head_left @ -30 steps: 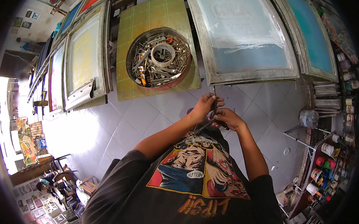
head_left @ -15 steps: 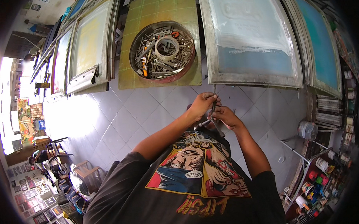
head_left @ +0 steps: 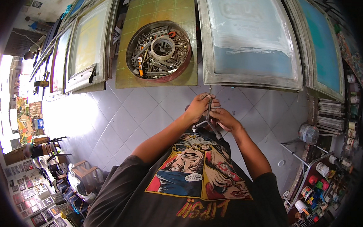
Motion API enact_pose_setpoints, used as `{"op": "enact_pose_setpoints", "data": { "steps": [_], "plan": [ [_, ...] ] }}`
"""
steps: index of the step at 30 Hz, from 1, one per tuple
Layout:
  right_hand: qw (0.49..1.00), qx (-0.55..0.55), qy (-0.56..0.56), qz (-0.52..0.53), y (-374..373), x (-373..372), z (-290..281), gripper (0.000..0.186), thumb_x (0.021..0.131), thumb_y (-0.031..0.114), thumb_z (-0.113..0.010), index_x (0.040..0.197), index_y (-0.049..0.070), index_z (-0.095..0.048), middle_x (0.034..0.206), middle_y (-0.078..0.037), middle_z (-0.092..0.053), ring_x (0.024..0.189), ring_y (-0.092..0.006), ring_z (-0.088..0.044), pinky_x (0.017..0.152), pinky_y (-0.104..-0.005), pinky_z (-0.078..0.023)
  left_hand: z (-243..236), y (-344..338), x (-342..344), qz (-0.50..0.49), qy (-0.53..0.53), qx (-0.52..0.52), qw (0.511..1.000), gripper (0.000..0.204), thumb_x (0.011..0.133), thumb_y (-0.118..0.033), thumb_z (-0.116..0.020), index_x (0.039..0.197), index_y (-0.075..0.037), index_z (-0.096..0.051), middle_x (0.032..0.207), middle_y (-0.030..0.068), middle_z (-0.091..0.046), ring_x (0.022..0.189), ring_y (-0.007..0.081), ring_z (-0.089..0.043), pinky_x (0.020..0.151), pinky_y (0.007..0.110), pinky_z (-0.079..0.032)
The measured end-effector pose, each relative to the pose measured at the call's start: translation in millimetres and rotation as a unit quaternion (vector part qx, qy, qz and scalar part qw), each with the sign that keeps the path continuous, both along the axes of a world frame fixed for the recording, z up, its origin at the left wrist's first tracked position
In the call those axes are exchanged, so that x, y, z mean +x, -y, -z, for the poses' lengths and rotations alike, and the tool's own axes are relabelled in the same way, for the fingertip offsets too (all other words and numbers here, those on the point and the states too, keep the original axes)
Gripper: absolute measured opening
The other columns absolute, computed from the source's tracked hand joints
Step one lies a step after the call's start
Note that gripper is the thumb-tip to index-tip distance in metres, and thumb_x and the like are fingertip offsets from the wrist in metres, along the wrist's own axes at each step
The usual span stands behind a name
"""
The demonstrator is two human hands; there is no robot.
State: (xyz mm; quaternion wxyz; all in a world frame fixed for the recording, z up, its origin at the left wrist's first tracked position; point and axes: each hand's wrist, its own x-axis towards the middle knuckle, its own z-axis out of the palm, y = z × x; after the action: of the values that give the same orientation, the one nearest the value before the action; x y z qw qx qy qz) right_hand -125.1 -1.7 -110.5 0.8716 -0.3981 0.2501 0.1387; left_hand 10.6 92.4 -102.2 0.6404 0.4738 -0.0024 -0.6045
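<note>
Close in front of my shirt, I hold a grey metal Y-shaped wrench (head_left: 201, 124), its long shaft pointing away from me and two short arms spreading near my body. My left hand (head_left: 197, 107) is closed round the upper shaft, with the thin tip sticking out beyond the fingers. Just below and to the right, my right hand (head_left: 226, 119) has its fingers closed at the shaft, close to where the arms branch. Fingers hide part of the shaft, and whether a small part sits on the tip is too small to tell.
Beyond my hands, a round tin (head_left: 178, 74) full of loose tools and bolts, with a tape roll (head_left: 163, 48) on top, rests on a green board (head_left: 123, 73). Framed screens (head_left: 254, 81) stand right of it, others (head_left: 89, 50) left. A metal-framed cart (head_left: 307, 174) stands at right.
The view has shifted slightly, so the tin and screens sit a little further left. My hands still hold the wrench, and its branching arms show more plainly.
</note>
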Motion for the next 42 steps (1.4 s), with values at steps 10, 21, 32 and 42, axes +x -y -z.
{"op": "enact_pose_setpoints", "data": {
  "steps": [10,21,32,42],
  "plan": [
    [0.993,-0.117,0.002,-0.023,1.1,4.7,12.8,0.026,0.086,0.023,-0.064,0.096,-0.001,-0.065,0.085,-0.003,-0.063,0.070,-0.0081,-0.057,0.049,-0.0228,-0.045,0.5,0.6,-1.7,-0.021,-0.003,-0.017,1.000,0.022,0.098,-0.015,-0.040,0.111,0.003,-0.044,0.107,0.0183,-0.056,0.100,0.0254,-0.060,0.084,0.037,-0.054],
    [0.998,-0.043,0.015,-0.046,12.9,4.5,22.1,0.025,0.094,0.022,-0.052,0.101,0.000,-0.062,0.095,-0.007,-0.065,0.082,-0.0131,-0.062,0.074,-0.0260,-0.050,-17.5,1.8,3.6,0.025,0.060,0.045,0.997,0.022,0.098,-0.017,-0.040,0.107,0.003,-0.046,0.105,0.0178,-0.059,0.098,0.0222,-0.061,0.078,0.032,-0.055],
    [0.999,-0.043,0.006,-0.001,0.8,10.1,14.4,0.017,0.091,0.019,-0.058,0.098,0.004,-0.063,0.084,0.001,-0.061,0.070,-0.0064,-0.051,0.063,-0.0217,-0.040,0.7,0.0,0.0,0.013,0.065,0.031,0.997,0.025,0.098,-0.017,-0.042,0.111,0.004,-0.046,0.108,0.0163,-0.059,0.096,0.0215,-0.061,0.083,0.033,-0.054],
    [0.997,-0.035,0.057,-0.026,3.6,8.0,32.2,0.020,0.092,0.015,-0.058,0.105,0.001,-0.061,0.095,-0.004,-0.062,0.074,-0.0066,-0.051,0.068,-0.0208,-0.045,-2.9,-2.8,9.4,0.074,0.099,0.052,0.991,0.025,0.097,-0.016,-0.043,0.112,0.004,-0.045,0.109,0.0177,-0.059,0.098,0.0225,-0.061,0.082,0.032,-0.054]
  ]
}}
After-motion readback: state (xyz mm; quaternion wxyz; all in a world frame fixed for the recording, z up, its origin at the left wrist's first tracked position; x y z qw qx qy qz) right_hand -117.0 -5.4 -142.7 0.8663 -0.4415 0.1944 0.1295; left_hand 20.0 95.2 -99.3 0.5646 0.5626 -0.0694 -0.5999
